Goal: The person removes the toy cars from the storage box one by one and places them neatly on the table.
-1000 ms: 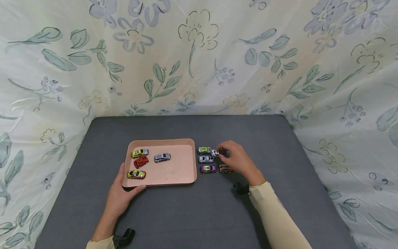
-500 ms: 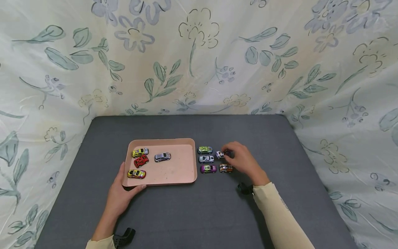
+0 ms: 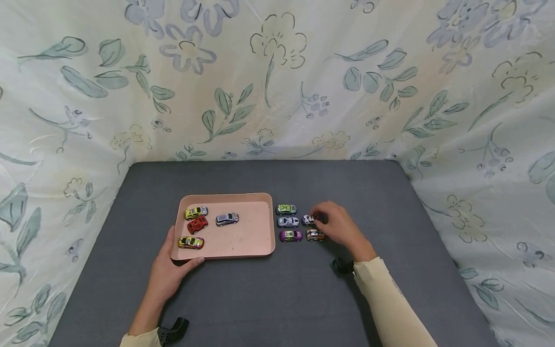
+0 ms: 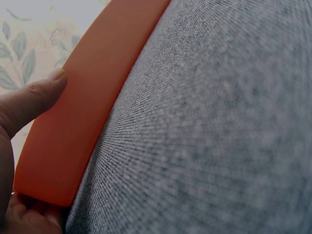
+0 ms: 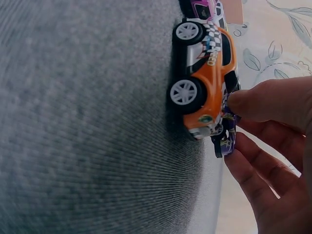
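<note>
My right hand (image 3: 340, 226) pinches a small toy car between thumb and fingers, at the right end of the middle row. The car's white-and-black end (image 3: 307, 220) shows in the head view, and its purple end (image 5: 227, 145) in the right wrist view; the hand covers the rest. Just nearer lies an orange toy car (image 5: 214, 83) with checkered patches. At the near left corner of a pink tray (image 3: 247, 243), my left hand (image 3: 166, 270) grips the edge, its thumb (image 4: 44, 95) against the outer wall.
Inside the tray sit a yellow car (image 3: 196, 212), a red car (image 3: 197, 225), a yellow-and-red car (image 3: 191, 243) and a silver car (image 3: 227, 219). Right of it stand a green car (image 3: 286, 209), a white car (image 3: 288, 222) and a purple car (image 3: 291, 235), on grey cloth (image 3: 277, 299).
My right hand has drawn the white-and-black car rightward, away from the green car, then slightly nearer, into line with the white car. My left hand and the tray have stayed put.
</note>
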Available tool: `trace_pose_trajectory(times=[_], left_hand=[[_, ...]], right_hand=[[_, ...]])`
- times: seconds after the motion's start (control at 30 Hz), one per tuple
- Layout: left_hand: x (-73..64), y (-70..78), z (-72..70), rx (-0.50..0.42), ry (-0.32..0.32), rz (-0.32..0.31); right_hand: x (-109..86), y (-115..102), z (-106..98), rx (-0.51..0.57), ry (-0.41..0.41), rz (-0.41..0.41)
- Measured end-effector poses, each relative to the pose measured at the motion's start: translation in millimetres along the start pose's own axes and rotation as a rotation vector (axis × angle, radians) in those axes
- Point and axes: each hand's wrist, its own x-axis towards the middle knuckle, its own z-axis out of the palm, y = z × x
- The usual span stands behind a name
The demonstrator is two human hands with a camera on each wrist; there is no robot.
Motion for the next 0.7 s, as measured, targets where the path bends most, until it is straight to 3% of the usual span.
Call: trace_pose_trajectory(times=[0.7], left_hand=[[-2.3,0.2,-0.6,0.006,-0.003,0.01]], right_hand=[[-3.1,-0.6,3.1,0.006,-0.02,0.037]])
